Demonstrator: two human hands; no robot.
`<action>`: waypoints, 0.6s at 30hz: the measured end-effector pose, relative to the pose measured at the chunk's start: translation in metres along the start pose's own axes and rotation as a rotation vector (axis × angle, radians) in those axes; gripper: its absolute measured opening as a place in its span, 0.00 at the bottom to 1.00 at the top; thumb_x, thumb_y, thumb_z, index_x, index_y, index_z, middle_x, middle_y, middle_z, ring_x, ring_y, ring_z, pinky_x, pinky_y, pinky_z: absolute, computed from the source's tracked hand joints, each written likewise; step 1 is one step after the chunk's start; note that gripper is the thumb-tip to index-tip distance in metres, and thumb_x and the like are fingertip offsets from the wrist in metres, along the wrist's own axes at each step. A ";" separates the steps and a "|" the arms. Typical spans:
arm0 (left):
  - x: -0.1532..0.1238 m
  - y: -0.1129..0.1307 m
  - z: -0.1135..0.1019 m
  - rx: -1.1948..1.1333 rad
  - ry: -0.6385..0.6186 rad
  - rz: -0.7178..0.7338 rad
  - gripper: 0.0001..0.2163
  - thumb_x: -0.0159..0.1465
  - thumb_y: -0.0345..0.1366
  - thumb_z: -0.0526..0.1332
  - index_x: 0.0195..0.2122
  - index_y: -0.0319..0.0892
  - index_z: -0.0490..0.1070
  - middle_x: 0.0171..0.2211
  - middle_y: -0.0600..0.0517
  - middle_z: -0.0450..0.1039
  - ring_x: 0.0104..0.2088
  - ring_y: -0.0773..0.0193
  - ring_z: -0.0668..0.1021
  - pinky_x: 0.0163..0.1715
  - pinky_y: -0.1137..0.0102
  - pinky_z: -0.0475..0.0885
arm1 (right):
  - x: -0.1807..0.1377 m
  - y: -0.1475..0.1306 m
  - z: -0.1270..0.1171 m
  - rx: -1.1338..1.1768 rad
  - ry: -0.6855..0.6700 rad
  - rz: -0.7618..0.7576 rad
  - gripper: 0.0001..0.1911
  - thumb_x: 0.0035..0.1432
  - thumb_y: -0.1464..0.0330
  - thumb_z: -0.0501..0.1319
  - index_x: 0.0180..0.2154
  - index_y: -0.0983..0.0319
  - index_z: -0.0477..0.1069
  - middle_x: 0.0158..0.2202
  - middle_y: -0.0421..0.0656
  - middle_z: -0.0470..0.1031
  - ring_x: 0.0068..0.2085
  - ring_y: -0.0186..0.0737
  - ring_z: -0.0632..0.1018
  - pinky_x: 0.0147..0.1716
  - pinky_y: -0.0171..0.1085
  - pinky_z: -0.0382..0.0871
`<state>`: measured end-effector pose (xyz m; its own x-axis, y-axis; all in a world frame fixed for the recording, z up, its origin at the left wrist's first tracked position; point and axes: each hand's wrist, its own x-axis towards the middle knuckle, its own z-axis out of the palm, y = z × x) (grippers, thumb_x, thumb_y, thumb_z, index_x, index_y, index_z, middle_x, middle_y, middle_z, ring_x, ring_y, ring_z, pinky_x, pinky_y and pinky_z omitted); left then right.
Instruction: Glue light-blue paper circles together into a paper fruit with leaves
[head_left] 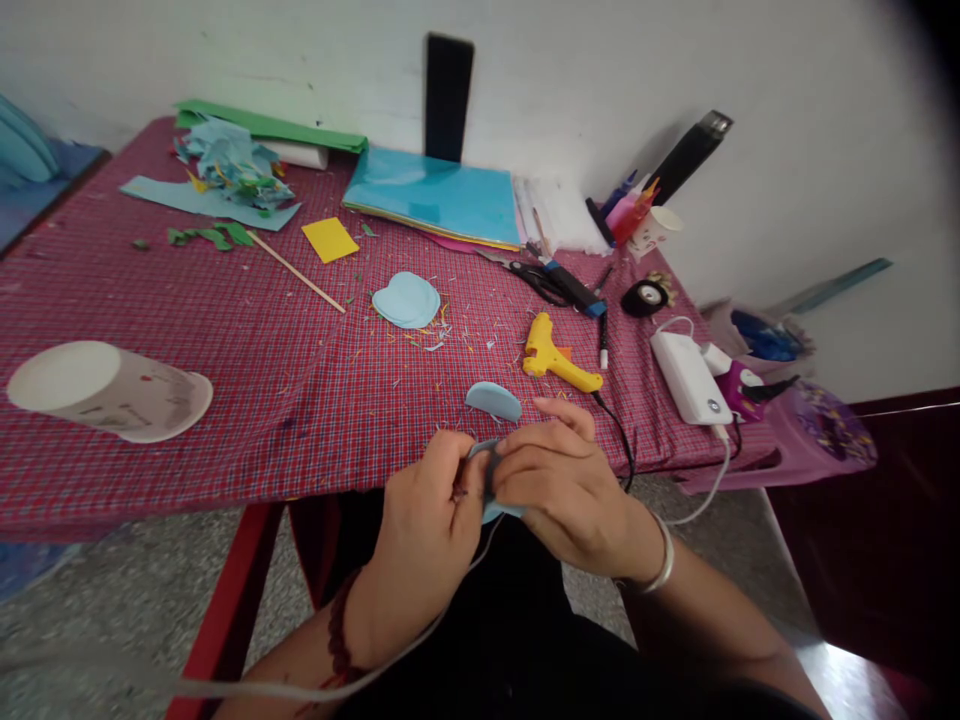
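Observation:
Between my two hands, just off the table's front edge, is a light blue paper piece [501, 511], mostly covered by the fingers. My left hand [435, 510] pinches its left side with thumb and curled fingers. From the right, my right hand [566, 490] presses closed fingers on the same paper. Just beyond the hands lies a folded blue paper piece [493, 400]. Farther back, a stack of blue paper rounds [407, 299] sits among paper scraps. A yellow glue gun [556, 358] rests to the right of them.
A paper cup [112, 390] stands at left. Scissors [536, 280] and a cutter [574, 288] lie behind the glue gun. Blue sheets [435, 195], a yellow square [330, 240] and a wooden stick [296, 270] are farther back. A white power strip [690, 375] sits at the right edge.

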<state>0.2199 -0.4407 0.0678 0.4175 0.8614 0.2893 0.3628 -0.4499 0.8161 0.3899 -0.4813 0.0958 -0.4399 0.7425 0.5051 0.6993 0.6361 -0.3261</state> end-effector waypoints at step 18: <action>0.003 -0.004 0.001 -0.618 -0.063 -0.320 0.07 0.61 0.34 0.60 0.26 0.42 0.67 0.20 0.59 0.64 0.21 0.73 0.67 0.21 0.78 0.64 | 0.007 -0.007 0.003 0.020 0.163 0.295 0.07 0.60 0.74 0.61 0.41 0.59 0.68 0.34 0.38 0.75 0.40 0.37 0.75 0.54 0.47 0.57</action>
<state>0.2205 -0.4364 0.0644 0.4234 0.9055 -0.0272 -0.0570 0.0566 0.9968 0.3802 -0.4800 0.0987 -0.1235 0.8528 0.5074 0.7713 0.4042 -0.4917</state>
